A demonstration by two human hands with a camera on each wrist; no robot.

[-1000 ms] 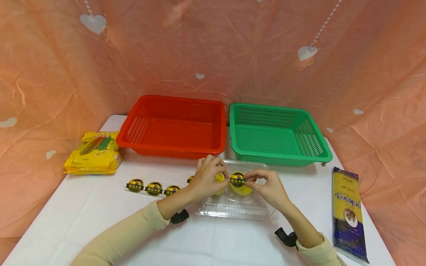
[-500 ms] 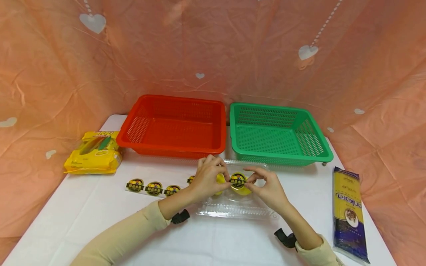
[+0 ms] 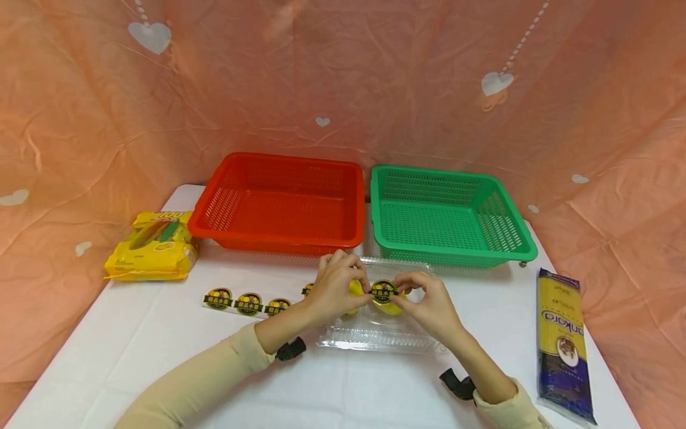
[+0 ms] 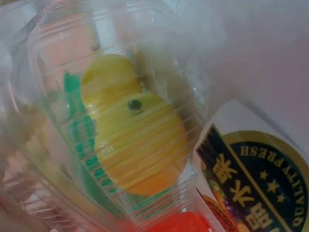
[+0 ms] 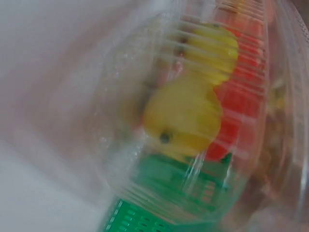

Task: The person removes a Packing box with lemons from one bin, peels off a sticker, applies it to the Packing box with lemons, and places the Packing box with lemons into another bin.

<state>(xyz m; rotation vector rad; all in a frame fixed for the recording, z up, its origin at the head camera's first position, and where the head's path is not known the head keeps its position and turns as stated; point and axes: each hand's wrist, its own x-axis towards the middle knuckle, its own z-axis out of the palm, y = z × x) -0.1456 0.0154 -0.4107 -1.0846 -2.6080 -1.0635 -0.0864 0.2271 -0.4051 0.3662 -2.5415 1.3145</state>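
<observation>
A clear plastic clamshell box [image 3: 375, 341] lies in front of the baskets, with yellow round fruits [image 3: 391, 310] inside. Over its lid is a round black-and-gold sticker [image 3: 383, 291]. Thumb and forefinger of my left hand [image 3: 337, 289] pinch its left edge. At the right edge, my right hand [image 3: 435, 307] holds it with thumb and forefinger. Both wrist views look through the ribbed side of the box, where a fruit [image 4: 142, 140] shows a dark stem spot; neither shows the fingertips clearly.
A strip of similar stickers [image 3: 249, 304] lies left of the box, partly under my left arm. Behind stand a red basket [image 3: 289, 243] and a green basket [image 3: 445, 256]. A yellow packet [image 3: 152, 256] sits far left, a yellow-and-purple pasta bag [image 3: 564, 339] far right.
My right forefinger lifted away from the sticker's edge half a second ago and is now back down at it. The left hand stays nearly still.
</observation>
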